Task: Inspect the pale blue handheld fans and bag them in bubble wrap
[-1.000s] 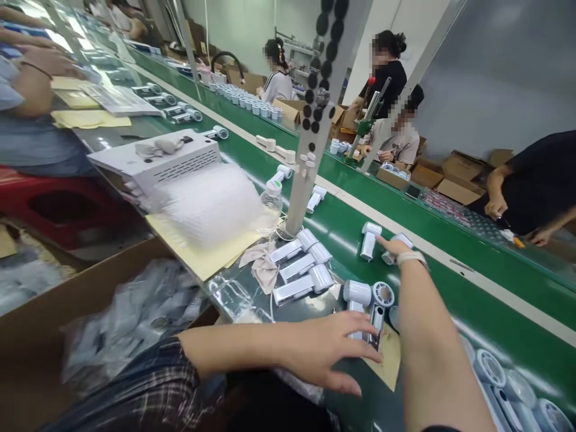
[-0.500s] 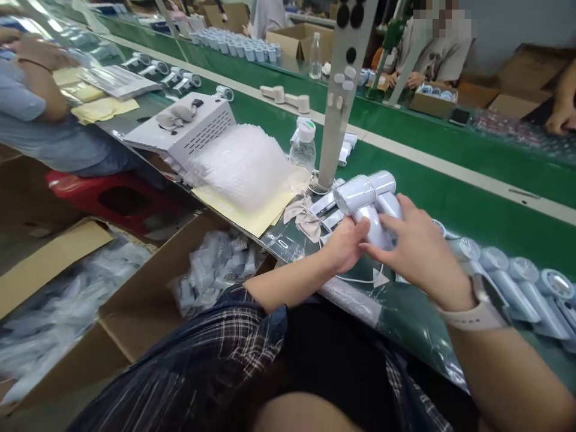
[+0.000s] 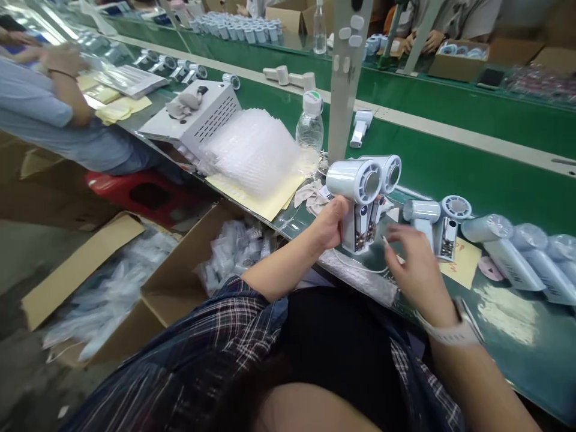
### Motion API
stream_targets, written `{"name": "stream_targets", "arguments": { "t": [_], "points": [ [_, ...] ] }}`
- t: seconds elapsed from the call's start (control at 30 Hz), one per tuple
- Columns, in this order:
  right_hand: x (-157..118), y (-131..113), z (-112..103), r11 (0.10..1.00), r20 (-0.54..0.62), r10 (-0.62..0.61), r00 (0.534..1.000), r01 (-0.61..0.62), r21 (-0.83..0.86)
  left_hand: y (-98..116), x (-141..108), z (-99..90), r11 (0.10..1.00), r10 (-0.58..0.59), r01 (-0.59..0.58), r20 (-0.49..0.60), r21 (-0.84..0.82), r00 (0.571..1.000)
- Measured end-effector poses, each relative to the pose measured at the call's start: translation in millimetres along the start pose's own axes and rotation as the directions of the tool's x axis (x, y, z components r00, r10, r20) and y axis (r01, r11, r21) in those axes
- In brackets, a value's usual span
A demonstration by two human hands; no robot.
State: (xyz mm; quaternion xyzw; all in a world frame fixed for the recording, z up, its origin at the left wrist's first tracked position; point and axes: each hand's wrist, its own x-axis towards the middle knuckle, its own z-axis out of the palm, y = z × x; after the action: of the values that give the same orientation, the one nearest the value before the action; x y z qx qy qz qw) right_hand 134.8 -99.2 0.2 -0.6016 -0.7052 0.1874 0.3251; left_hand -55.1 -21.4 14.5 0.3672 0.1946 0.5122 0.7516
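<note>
My left hand is closed around the handles of two light-blue handheld fans, held side by side over the bench. The nearer handheld fan has its round grille facing right, and part of the farther fan is hidden behind it. Both handles are uncovered on one side, showing electronic parts inside. My right hand hovers just right of them, fingers bent and apart. Beyond it, two more fans stand on the bench: one fan shows its back, while the other fan has an uncovered handle.
Several wrapped fans lie in a row at right. Left of the metal post are a plastic bottle, a stack of clear bags and a white box. Cardboard boxes sit below. A co-worker's arm is at left.
The two held fans have turned, so their grilles and uncovered handles now show. My right hand has come away from them, down and slightly right. The camera view has shifted.
</note>
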Motion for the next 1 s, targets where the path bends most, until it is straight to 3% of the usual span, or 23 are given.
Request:
{"name": "stream_targets", "arguments": {
  "t": [0.07, 0.13, 0.17, 0.37, 0.5, 0.6, 0.67, 0.83, 0.9, 1.0],
  "points": [
    [-17.5, -12.5, -5.3, 0.937, 0.169, 0.118, 0.978, -0.166, 0.308, 1.5, -0.6, -2.2, 0.999, 0.005, -0.006, -0.010, -0.032, 1.000],
    [-29.1, -22.3, -7.6, 0.842, 0.314, 0.151, 0.937, -0.288, 0.456, -0.6, 0.1, -2.3, 0.998, -0.002, 0.001, -0.024, -0.069, 1.000],
    [-31.8, -26.2, -6.8, 0.823, 0.330, 0.150, 0.932, -0.302, 0.481, -2.3, 1.0, -1.2, 0.996, -0.015, 0.013, -0.031, -0.088, 0.999],
    [-25.9, -32.5, 6.4, 0.823, 0.212, 0.126, 0.969, -0.222, 0.523, -4.8, 7.0, 12.7, 0.972, -0.135, 0.121, -0.053, -0.203, 0.989],
    [-27.0, -26.4, 7.1, 0.861, 0.226, 0.087, 0.970, -0.187, 0.473, -1.9, 7.1, 15.2, 0.981, -0.075, 0.069, -0.029, -0.179, 0.997],
    [-32.3, -26.2, 11.6, 0.838, 0.188, 0.115, 0.976, -0.196, 0.509, -5.6, 5.9, 13.5, 0.989, -0.044, 0.039, -0.029, -0.142, 0.999],
    [-36.9, -30.3, 18.3, 0.777, 0.139, 0.160, 0.977, -0.211, 0.593, -10.5, 5.2, 13.7, 0.991, -0.036, 0.030, -0.046, -0.128, 0.998],
    [-44.0, -47.5, 30.8, 0.518, 0.049, 0.198, 0.979, -0.147, 0.843, -20.7, 5.1, 21.2, 0.994, 0.022, -0.026, -0.033, -0.109, 0.999],
    [-43.0, -50.2, 27.3, 0.560, 0.044, 0.184, 0.982, -0.142, 0.816, -19.9, 5.1, 23.5, 0.993, 0.035, -0.036, -0.015, -0.116, 0.999],
    [-39.4, -46.2, 14.0, 0.796, 0.040, 0.066, 0.997, -0.077, 0.600, -11.5, 4.1, 23.9, 0.988, 0.022, -0.019, 0.019, -0.150, 1.000]
  ]
}}
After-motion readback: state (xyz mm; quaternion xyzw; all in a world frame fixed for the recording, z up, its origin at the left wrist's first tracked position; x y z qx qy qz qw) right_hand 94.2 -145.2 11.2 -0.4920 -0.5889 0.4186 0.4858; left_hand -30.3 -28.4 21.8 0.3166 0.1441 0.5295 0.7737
